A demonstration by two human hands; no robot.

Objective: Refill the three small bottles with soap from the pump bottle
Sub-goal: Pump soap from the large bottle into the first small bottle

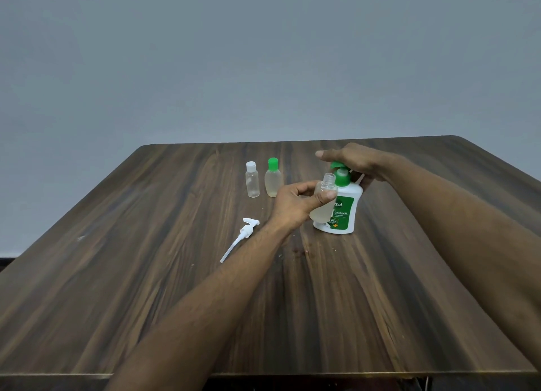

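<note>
My left hand curls its fingers and thumb round an uncapped small bottle, holding its mouth up beside the green nozzle of the pump bottle, which stands on the table right of the middle. My right hand lies over the pump head, fingers fairly straight. Two capped bottles, white-capped and green-capped, stand nearer the far edge, and a loose white pump lies left of my left wrist.

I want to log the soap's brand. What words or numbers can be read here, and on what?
"ttol": on the pump bottle label; the word's start is hidden behind the small bottle.
"ORIGINAL": same label, below.
"99%": same label, near the bottom; only partly legible.
Smaller lines on the label: too small to read.
The small bottles show no text.
</note>
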